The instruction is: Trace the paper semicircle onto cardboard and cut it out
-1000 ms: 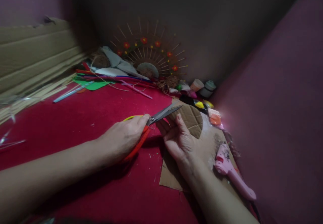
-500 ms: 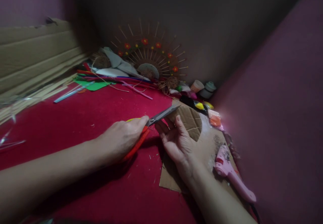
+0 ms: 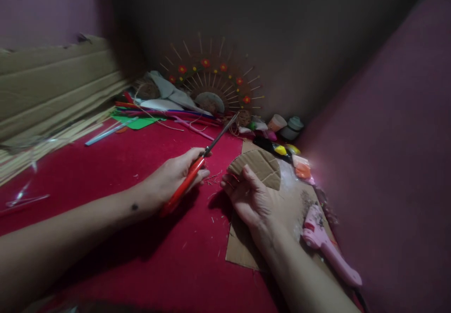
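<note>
My left hand (image 3: 176, 176) is wrapped round the orange-red handles of a pair of scissors (image 3: 188, 181), whose closed blades point up and away, apart from the cardboard. Between the thumb and fingers of my right hand (image 3: 248, 195) is a brown half-round piece of cardboard (image 3: 266, 168) with crease lines, its curved edge facing away. Beneath this hand lies a larger flat cardboard sheet (image 3: 243, 247) on the red surface (image 3: 158, 266). Small clippings lie between the two hands.
A pink glue gun (image 3: 327, 247) rests at the right. Behind are a fan-shaped ornament (image 3: 214, 80) with red flowers, green sheet (image 3: 139, 122), twine, small cup (image 3: 276, 122) and packets. Thin sticks (image 3: 66, 136) and cardboard (image 3: 52, 78) line the left.
The scissors have come away from the cardboard piece and their blades have swung upward. The piece is now tilted a little differently in my right hand. The view has shifted slightly.
</note>
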`<control>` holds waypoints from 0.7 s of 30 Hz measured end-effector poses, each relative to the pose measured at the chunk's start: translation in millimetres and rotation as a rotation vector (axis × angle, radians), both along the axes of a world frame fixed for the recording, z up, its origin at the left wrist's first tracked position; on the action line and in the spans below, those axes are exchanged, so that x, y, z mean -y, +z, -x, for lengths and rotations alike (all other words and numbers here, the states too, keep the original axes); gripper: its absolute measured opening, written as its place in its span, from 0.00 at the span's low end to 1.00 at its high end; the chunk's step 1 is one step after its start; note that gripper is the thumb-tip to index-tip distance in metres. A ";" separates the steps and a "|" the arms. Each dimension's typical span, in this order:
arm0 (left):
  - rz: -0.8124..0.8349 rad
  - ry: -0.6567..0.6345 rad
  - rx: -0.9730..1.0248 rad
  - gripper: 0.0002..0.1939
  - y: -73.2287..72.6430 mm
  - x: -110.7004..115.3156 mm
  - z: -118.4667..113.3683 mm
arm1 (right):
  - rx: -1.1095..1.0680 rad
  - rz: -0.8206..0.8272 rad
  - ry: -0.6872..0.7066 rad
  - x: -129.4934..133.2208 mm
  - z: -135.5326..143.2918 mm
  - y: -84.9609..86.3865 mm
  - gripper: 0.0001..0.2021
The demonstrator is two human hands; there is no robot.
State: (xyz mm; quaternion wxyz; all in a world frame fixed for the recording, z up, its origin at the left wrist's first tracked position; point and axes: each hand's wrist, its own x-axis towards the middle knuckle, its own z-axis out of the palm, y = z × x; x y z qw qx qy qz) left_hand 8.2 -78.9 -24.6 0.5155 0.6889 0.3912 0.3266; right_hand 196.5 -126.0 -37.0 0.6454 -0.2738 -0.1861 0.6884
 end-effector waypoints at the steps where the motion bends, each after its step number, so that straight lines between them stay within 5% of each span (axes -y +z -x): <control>1: 0.059 -0.004 0.020 0.20 3.0 1.9 -1.3 | 0.012 0.003 0.008 0.1 0.1 -0.4 0.10; 10: 0.544 -0.045 0.341 0.27 13.9 5.2 -0.8 | 0.228 -0.042 0.054 5.3 8.4 -2.1 0.15; 15: 0.642 -0.132 0.300 0.17 11.7 3.1 -4.8 | 0.266 -0.128 0.088 8.8 12.2 0.6 0.11; 21: 0.690 -0.173 0.268 0.21 8.9 0.0 -4.1 | 0.338 -0.174 0.106 11.4 13.7 1.1 0.09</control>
